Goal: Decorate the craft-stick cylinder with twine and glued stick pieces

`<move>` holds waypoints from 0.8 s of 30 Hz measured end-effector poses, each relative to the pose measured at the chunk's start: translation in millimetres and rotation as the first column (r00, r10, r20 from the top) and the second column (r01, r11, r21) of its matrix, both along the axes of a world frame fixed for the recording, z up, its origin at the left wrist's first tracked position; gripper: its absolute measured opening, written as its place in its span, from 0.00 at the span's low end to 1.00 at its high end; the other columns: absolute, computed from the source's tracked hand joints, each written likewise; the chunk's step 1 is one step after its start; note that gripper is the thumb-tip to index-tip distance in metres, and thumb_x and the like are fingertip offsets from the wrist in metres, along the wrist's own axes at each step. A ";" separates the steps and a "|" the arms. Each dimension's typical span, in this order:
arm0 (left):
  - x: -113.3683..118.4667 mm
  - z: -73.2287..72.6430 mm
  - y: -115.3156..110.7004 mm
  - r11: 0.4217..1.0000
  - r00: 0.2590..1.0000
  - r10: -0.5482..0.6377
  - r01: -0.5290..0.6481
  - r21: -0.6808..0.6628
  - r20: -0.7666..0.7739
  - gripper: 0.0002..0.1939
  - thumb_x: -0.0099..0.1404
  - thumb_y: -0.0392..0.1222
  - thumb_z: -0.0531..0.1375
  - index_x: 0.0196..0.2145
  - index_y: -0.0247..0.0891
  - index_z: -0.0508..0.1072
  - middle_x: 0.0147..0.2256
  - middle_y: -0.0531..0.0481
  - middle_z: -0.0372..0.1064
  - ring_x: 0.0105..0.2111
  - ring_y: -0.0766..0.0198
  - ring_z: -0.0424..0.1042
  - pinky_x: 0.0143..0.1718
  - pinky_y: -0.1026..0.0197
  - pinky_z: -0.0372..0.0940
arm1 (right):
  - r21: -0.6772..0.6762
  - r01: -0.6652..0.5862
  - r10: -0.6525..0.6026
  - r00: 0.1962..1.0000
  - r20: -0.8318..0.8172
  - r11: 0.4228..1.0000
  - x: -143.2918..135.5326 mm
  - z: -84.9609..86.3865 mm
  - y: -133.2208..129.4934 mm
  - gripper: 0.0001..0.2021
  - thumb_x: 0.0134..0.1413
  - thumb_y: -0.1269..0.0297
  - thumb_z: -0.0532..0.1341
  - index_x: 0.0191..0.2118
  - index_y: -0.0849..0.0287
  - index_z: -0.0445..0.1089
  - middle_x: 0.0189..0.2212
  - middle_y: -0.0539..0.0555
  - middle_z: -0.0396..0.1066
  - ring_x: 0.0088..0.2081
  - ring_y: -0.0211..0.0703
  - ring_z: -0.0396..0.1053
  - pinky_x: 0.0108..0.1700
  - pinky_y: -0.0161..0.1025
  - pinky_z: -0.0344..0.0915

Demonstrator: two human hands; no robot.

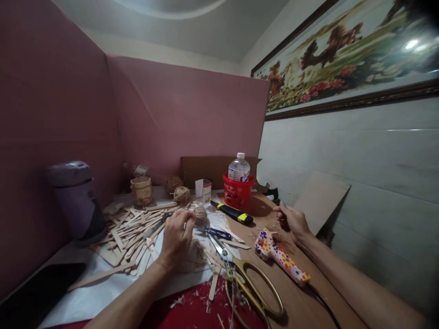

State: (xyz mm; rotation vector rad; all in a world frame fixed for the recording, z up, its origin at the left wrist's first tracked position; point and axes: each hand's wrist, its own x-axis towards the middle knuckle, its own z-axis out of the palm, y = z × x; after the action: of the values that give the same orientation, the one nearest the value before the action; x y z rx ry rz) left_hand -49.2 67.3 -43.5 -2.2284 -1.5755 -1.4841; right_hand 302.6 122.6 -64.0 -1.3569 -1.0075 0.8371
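My left hand (178, 235) is over the paper-covered side of the table, its fingers bent down and pressed together. Right beside its fingertips is a small ball of twine (200, 214); whether they touch cannot be made out. Wooden craft sticks (128, 233) lie in a loose heap to the left of this hand. Above the brown board on the right, my right hand (291, 220) is closed with thumb and forefinger together; anything in the pinch is too small to name. A flower-patterned glue gun (279, 256) lies below it, its cord running toward me.
Large gold-handled scissors (254, 283), blue-handled snips (219, 234) and a black-yellow utility knife (235, 213) lie in the middle. Behind stand a red bucket (237, 192) with a bottle, a clear cup (203, 191) and a small wooden barrel (141, 191). A tumbler (77, 201) stands left.
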 end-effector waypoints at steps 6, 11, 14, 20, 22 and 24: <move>0.2 -3.1 0.6 0.999 0.996 -0.033 0.034 0.020 -0.081 0.15 0.69 0.42 0.47 0.29 0.40 0.70 0.28 0.47 0.70 0.34 0.53 0.66 0.37 0.52 0.58 | 0.107 0.065 -0.068 0.997 0.030 0.992 -0.9 6.6 -3.0 0.13 0.63 0.57 0.58 0.45 0.62 0.69 0.38 0.53 0.72 0.34 0.38 0.71 0.35 0.40 0.71; 5.9 -1.7 -4.2 0.992 0.976 -0.107 0.117 0.043 -0.189 0.13 0.67 0.40 0.53 0.25 0.39 0.69 0.27 0.46 0.70 0.34 0.53 0.65 0.37 0.51 0.57 | 0.208 0.177 -0.187 0.982 0.029 0.962 3.9 8.8 -3.0 0.13 0.64 0.56 0.57 0.43 0.63 0.69 0.34 0.51 0.71 0.28 0.35 0.70 0.30 0.36 0.69; 14.0 0.9 -11.1 0.964 0.928 -0.248 0.264 0.019 -0.279 0.10 0.65 0.35 0.54 0.29 0.40 0.73 0.32 0.47 0.74 0.36 0.55 0.66 0.40 0.52 0.58 | 0.243 0.208 -0.223 0.974 0.034 0.947 5.5 9.1 -4.1 0.13 0.64 0.56 0.57 0.43 0.63 0.69 0.35 0.51 0.71 0.30 0.36 0.70 0.31 0.37 0.70; 32.2 2.9 -24.2 0.858 0.767 -0.504 0.497 -0.131 -0.397 0.15 0.56 0.30 0.60 0.36 0.47 0.78 0.38 0.48 0.77 0.39 0.55 0.68 0.42 0.53 0.61 | 0.252 0.165 -0.188 0.980 0.069 0.954 -0.5 8.1 -7.0 0.14 0.63 0.58 0.59 0.48 0.62 0.68 0.43 0.55 0.71 0.39 0.42 0.72 0.40 0.44 0.72; 34.1 3.2 -24.3 0.839 0.746 -0.538 0.518 -0.166 -0.393 0.14 0.57 0.30 0.59 0.35 0.47 0.78 0.34 0.47 0.76 0.37 0.56 0.69 0.40 0.54 0.62 | 0.244 0.149 -0.174 0.981 0.082 0.958 -2.7 7.9 -7.4 0.14 0.62 0.58 0.59 0.49 0.62 0.68 0.45 0.55 0.71 0.41 0.44 0.72 0.42 0.45 0.71; 34.2 4.0 -23.0 0.825 0.733 -0.562 0.532 -0.192 -0.382 0.14 0.57 0.30 0.58 0.35 0.47 0.79 0.33 0.47 0.76 0.36 0.56 0.69 0.39 0.54 0.63 | 0.239 0.137 -0.164 0.982 0.093 0.961 -3.9 7.9 -7.6 0.15 0.62 0.59 0.59 0.50 0.61 0.68 0.46 0.56 0.71 0.42 0.44 0.72 0.43 0.46 0.71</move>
State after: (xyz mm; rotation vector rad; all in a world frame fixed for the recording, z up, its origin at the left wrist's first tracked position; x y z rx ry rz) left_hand -15.1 44.3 -39.5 -2.9658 -0.8819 -0.8919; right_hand 298.8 115.0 -56.1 -1.2721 -1.0395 0.5164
